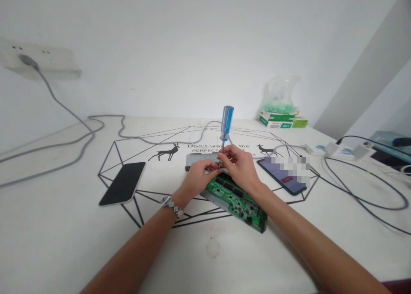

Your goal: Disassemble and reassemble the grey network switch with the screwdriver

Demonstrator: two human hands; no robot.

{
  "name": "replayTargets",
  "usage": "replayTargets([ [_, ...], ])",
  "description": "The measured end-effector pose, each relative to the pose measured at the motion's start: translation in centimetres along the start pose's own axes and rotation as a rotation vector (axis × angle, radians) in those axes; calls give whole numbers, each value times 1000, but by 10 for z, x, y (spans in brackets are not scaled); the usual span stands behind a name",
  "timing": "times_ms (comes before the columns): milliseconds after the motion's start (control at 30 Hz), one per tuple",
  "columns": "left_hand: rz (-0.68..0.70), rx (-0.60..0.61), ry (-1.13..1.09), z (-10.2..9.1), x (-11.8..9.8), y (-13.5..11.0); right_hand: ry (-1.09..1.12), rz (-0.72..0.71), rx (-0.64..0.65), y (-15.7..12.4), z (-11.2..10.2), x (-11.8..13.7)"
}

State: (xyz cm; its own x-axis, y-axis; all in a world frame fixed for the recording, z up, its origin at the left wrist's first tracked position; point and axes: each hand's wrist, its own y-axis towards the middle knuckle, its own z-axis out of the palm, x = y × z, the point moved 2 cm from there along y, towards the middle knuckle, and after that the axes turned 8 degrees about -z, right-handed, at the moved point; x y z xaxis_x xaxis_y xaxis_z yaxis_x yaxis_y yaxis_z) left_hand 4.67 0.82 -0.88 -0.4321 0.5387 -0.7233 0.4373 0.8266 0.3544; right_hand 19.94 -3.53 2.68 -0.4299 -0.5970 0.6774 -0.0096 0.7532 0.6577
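A screwdriver (227, 122) with a translucent blue handle stands nearly upright, tip down, at the upper end of a green circuit board (236, 197). My right hand (240, 164) pinches its metal shaft between thumb and fingers. Close to the tip, my left hand (199, 177) has its thumb and fingertips pressed together; whatever they hold there is hidden. The board sits on a grey metal plate and slants down to the right, partly under my hands. Behind my left hand, a grey metal piece (202, 158) shows.
A dark phone (123, 183) lies to the left, another phone with a lit screen (284, 176) to the right. Grey cable (160, 140) crosses the white table. A power strip (340, 150) with black cables is at right. Small boxes and a plastic bag (278, 98) stand by the wall.
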Motion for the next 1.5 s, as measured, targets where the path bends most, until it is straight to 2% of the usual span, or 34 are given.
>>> replayTargets([
  [100,26,-12,10,0,-1,0,-21,-9,28,0,0,2],
  [267,84,39,34,-3,-4,0,-61,-33,46,0,0,2],
  [567,28,-58,1,0,-9,0,-33,28,-77,2,-1,-5],
  [833,68,2,13,-1,-5,-1,-32,31,24,1,0,-1],
  [1067,-2,-42,-37,2,-8,-1,-70,26,-26,-1,1,-7],
  [1267,-25,-56,71,-15,-4,-5,-94,17,52,-4,1,-11],
  [1367,-47,-7,182,-22,0,-10,-72,23,55,-4,1,-9],
  [1500,-50,83,253,-22,1,-16,43,59,-21,-5,-3,-8],
])
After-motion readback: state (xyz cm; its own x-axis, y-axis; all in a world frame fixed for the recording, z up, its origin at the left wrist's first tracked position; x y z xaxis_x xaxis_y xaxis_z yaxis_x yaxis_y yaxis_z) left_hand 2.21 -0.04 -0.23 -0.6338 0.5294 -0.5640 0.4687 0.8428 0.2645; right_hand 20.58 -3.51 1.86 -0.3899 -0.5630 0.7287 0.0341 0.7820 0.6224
